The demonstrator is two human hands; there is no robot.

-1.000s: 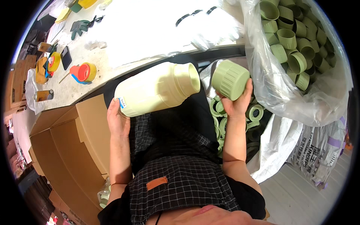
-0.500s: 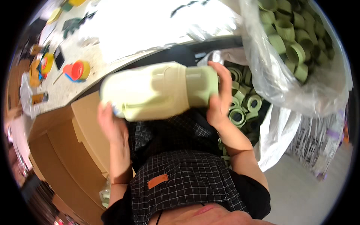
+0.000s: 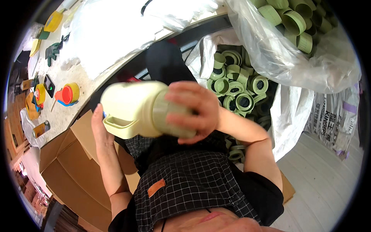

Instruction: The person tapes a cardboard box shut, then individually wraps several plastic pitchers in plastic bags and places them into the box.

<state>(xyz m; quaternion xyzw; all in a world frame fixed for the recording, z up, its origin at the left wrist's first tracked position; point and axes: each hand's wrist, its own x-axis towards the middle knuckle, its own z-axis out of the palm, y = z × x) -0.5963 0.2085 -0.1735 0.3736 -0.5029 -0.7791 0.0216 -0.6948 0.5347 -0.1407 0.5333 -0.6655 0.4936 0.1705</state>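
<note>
Above the person's lap: one pale yellow-green flask, lying nearly level, base to the left, neck to the right, with a looped handle on the near side. One green cap, at the neck end of the flask, partly covered by fingers; how far it is seated cannot be told.

Left hand: grip clamped on the flask at its base, thumb in view, other fingers mostly hidden. Right hand: grip wrapped round the cap from above, fingers spread across it, blurred.

Right of the lap: one white sack, containing green ring-shaped parts, heaped loosely. Beyond it: one clear plastic bag, holding green cups, piled at various tilts. Far right: one printed plastic sack, on the grey floor.

Left of the lap: one brown cardboard box, flaps raised.

On the tabletop: one yellow tape roll with red centre; one dark handheld device; one dark green glove; one can, near the edge.

Worn: one black checked apron, with an orange-brown patch.
</note>
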